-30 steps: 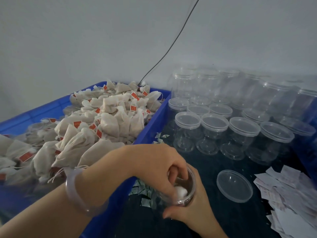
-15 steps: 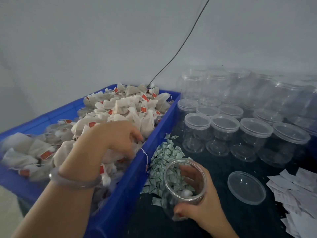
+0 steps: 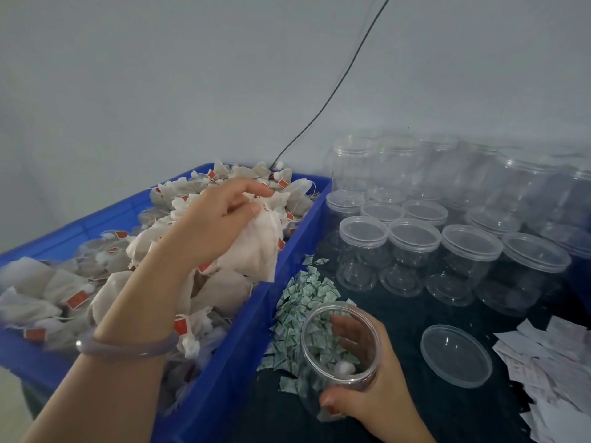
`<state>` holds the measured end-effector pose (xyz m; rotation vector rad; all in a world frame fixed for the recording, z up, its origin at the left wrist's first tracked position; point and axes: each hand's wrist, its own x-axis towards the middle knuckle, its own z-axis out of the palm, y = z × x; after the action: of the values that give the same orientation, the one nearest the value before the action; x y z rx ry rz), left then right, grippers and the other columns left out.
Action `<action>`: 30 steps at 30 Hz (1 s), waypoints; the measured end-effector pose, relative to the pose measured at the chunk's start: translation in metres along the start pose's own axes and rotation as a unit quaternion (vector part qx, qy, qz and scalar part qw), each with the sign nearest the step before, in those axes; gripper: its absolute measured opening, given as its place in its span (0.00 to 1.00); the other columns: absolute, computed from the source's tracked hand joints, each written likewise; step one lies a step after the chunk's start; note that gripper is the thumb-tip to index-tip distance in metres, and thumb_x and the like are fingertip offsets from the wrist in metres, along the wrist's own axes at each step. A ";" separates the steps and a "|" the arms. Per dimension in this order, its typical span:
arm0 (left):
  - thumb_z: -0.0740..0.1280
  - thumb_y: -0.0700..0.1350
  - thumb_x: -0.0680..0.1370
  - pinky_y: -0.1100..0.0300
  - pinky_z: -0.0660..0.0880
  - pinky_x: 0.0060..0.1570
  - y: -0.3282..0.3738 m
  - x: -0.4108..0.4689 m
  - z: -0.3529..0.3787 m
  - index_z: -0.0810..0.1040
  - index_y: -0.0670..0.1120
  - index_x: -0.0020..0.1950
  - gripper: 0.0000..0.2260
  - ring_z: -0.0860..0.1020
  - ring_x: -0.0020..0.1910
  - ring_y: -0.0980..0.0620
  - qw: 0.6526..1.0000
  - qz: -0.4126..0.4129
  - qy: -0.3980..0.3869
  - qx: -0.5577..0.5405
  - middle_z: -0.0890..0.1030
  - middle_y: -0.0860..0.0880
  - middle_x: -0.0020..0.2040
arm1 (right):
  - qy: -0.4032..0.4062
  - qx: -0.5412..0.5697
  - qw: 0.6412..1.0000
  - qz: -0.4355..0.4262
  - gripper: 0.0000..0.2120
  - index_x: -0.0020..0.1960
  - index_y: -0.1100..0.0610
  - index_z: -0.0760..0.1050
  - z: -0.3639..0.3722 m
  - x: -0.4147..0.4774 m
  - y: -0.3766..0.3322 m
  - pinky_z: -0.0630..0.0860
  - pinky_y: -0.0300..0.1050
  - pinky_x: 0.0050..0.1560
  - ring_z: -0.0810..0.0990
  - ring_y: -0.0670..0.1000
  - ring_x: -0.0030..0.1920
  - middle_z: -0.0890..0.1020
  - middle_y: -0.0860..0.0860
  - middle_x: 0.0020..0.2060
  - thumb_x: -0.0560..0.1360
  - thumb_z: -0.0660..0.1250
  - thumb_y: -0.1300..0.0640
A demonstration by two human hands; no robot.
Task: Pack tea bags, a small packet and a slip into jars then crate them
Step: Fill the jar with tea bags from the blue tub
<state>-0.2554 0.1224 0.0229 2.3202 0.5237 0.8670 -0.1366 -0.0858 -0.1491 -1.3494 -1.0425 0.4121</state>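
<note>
The left hand, wearing a pale bracelet at the wrist, is curling its fingers round a bunch of tea bags and is holding it just above the heap in the blue crate, which is standing at the left edge of the desk. The bags are showing as off-white cloth pouches with strings and small red tags; those in the hand and in the crate are too many to count. The right hand is gripping one open jar near the near edge of the desk, with fingers wrapping its far side and the thumb pressing its near side. The jar is clear plastic, is tilting its mouth toward the crate, and is holding one small white ball at its bottom. A pile of small green-and-white packets is lying between the crate and the jar, beyond counting. One loose lid is lying flat to the right of the jar. White slips are overlapping at the near right corner. Lidded jars are standing toward the far edge, four in the front row, while the rows behind are blurring together.
</note>
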 end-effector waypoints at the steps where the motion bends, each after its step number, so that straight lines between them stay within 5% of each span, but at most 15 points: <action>1: 0.62 0.41 0.81 0.63 0.70 0.32 0.002 0.000 0.001 0.78 0.60 0.49 0.13 0.72 0.32 0.51 1.000 0.006 -0.002 0.002 0.78 0.46 0.36 | -0.001 -0.001 1.000 0.002 0.48 0.68 0.43 0.69 0.000 0.000 0.001 0.74 0.34 0.59 0.76 0.46 0.66 0.77 0.44 0.63 0.50 0.82 0.50; 5: 0.66 0.39 0.78 0.72 0.74 0.34 0.012 -0.003 0.007 0.83 0.57 0.43 0.13 0.80 0.36 0.62 0.993 -0.016 -0.008 -0.114 0.84 0.57 0.40 | -0.002 0.001 1.000 0.008 0.47 0.67 0.41 0.69 -0.001 0.000 0.000 0.74 0.35 0.59 0.76 0.46 0.65 0.78 0.43 0.63 0.50 0.81 0.52; 9: 0.70 0.38 0.73 0.70 0.72 0.25 0.030 -0.010 0.026 0.85 0.54 0.37 0.12 0.77 0.26 0.61 0.962 -0.020 -0.105 -0.250 0.81 0.54 0.30 | -0.005 -0.004 1.000 0.017 0.48 0.68 0.48 0.68 -0.001 0.000 -0.003 0.74 0.35 0.58 0.76 0.45 0.64 0.78 0.41 0.62 0.51 0.81 0.52; 15: 0.68 0.40 0.77 0.75 0.72 0.43 0.043 -0.021 0.063 0.84 0.57 0.52 0.12 0.79 0.39 0.66 0.940 0.063 -0.335 -0.015 0.81 0.67 0.39 | -0.012 -0.005 1.000 0.023 0.48 0.66 0.48 0.65 -0.002 0.001 -0.010 0.73 0.27 0.52 0.75 0.35 0.60 0.75 0.30 0.59 0.48 0.80 0.52; 21: 0.75 0.49 0.70 0.77 0.66 0.40 0.044 -0.029 0.075 0.80 0.55 0.42 0.05 0.72 0.38 0.69 0.929 0.102 -0.339 0.105 0.74 0.66 0.33 | -0.016 -0.016 1.000 0.016 0.48 0.67 0.51 0.67 -0.003 0.001 -0.012 0.76 0.33 0.54 0.78 0.43 0.61 0.78 0.38 0.61 0.50 0.81 0.53; 25: 0.71 0.40 0.72 0.75 0.65 0.44 0.048 -0.035 0.079 0.74 0.50 0.40 0.08 0.72 0.40 0.60 0.926 0.176 -0.308 0.127 0.74 0.57 0.40 | -0.014 -0.033 0.999 0.029 0.44 0.64 0.45 0.71 -0.001 0.007 -0.010 0.77 0.35 0.52 0.81 0.44 0.58 0.81 0.41 0.58 0.50 0.81 0.57; 28: 0.67 0.37 0.73 0.72 0.67 0.47 0.052 -0.037 0.081 0.81 0.47 0.53 0.11 0.72 0.43 0.59 0.918 0.193 -0.325 0.122 0.75 0.55 0.44 | -0.037 -0.068 0.996 0.049 0.39 0.59 0.46 0.77 -0.002 0.009 -0.007 0.79 0.39 0.51 0.83 0.43 0.53 0.85 0.43 0.49 0.49 0.81 0.61; 30: 0.66 0.40 0.76 0.75 0.65 0.47 0.052 -0.037 0.083 0.81 0.49 0.61 0.14 0.71 0.42 0.60 0.903 0.202 -0.352 0.141 0.72 0.60 0.42 | -0.023 -0.058 0.996 0.057 0.41 0.61 0.51 0.75 -0.003 0.005 -0.004 0.77 0.35 0.54 0.81 0.40 0.57 0.83 0.41 0.53 0.49 0.82 0.59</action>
<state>-0.2163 0.0310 -0.0098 2.8318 -0.1660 0.0590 -0.1331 -0.0848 -0.1435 -1.5147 -1.0440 0.4758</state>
